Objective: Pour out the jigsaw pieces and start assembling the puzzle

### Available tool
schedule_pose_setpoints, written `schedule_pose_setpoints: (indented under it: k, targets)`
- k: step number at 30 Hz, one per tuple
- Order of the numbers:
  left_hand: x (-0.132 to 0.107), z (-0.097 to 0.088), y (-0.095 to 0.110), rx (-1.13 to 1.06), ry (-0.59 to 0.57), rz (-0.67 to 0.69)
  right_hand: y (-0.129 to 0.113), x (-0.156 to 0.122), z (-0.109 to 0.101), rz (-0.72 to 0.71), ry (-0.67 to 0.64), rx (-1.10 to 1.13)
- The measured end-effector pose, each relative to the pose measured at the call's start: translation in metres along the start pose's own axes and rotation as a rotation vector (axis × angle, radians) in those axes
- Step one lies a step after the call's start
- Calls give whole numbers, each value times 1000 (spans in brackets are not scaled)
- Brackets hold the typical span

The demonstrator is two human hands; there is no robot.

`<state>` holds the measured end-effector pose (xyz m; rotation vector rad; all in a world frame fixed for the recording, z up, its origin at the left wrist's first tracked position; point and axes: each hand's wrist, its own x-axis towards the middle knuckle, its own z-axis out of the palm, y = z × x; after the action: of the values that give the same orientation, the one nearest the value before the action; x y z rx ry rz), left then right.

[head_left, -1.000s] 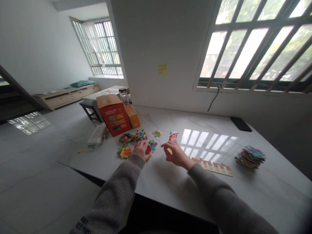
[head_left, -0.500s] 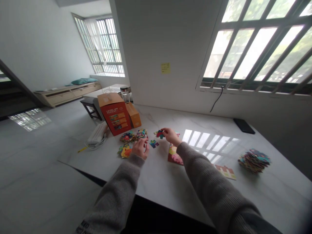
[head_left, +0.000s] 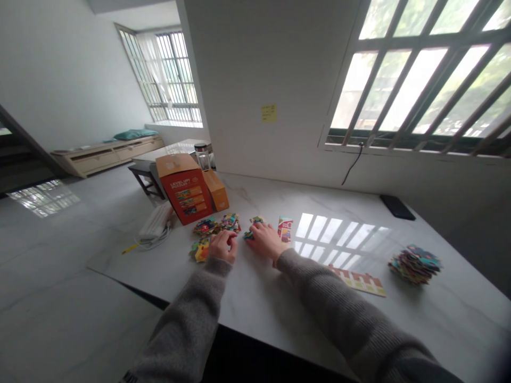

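My left hand (head_left: 223, 247) has its fingers curled in beside the small piles on the table; whatever they may hold is hidden. My right hand (head_left: 266, 240) reaches down with its fingertips on a dark blue-green puzzle piece (head_left: 248, 235), partly covered by the fingers. Just beyond it lies a greenish puzzle piece group (head_left: 257, 219). Close to my left hand are a pile of red and dark puzzle pieces (head_left: 205, 226), a multicoloured pile (head_left: 230, 221) and a yellow-orange pile (head_left: 199, 250). A red joined puzzle section (head_left: 285, 224) shows past my right hand.
A red puzzle box (head_left: 187, 194) and an orange box (head_left: 217, 191) stand at the back left, beside a white power strip (head_left: 155, 223) with its cable. Rightward lie a joined puzzle strip (head_left: 361, 282), a tall stack of pieces (head_left: 415, 264) and a black phone (head_left: 396, 207).
My right hand has come down toward me and left, over the loose blue-green piece; the red and blue piece it held is now hidden. My left hand has shifted slightly left.
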<state>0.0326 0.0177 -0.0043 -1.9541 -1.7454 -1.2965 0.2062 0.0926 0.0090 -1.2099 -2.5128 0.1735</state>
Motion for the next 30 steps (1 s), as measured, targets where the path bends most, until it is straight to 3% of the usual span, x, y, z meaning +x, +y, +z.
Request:
schedule_pose_setpoints:
  k: [7, 15, 20, 24, 30]
  targets:
    - [0, -4, 3, 7, 18, -21, -6, -2, 5, 91, -153, 204]
    - [0, 3, -2, -52, 59, -128, 25, 36, -7, 222, -32, 284]
    - [4, 8, -13, -281, 196, -386, 43, 51, -6, 317, 58, 228]
    - [7, 11, -21, -401, 273, -556, 27, 57, -2, 254, 150, 203]
    - [5, 16, -25, -446, 201, -557, -29, 78, 10, 118, 92, 320]
